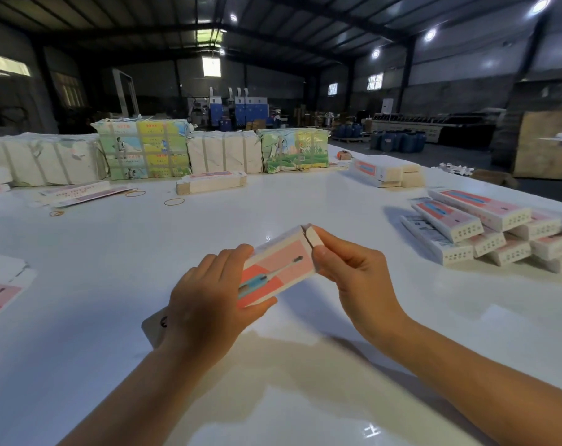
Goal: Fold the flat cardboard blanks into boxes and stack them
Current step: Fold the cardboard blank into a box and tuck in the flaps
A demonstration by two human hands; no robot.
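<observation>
A long pink-and-white toothbrush box [278, 268] hangs above the middle of the white table [273, 365], slanting from lower left to upper right. My left hand [205, 304] grips its near half, fingers over the top and thumb underneath. My right hand [353, 272] pinches the small end flap [313, 235] at the far end, which stands partly open. The box's near end shows behind my left wrist. A pile of folded boxes [492, 230] lies at the right of the table.
Flat blanks lie at the left edge [3, 294], in a bundle [210, 183] at the centre back and another [385, 172] at the right back. Wrapped packs [144, 149] line the far edge. Rubber bands [174, 201] lie loose. Warehouse machines stand beyond.
</observation>
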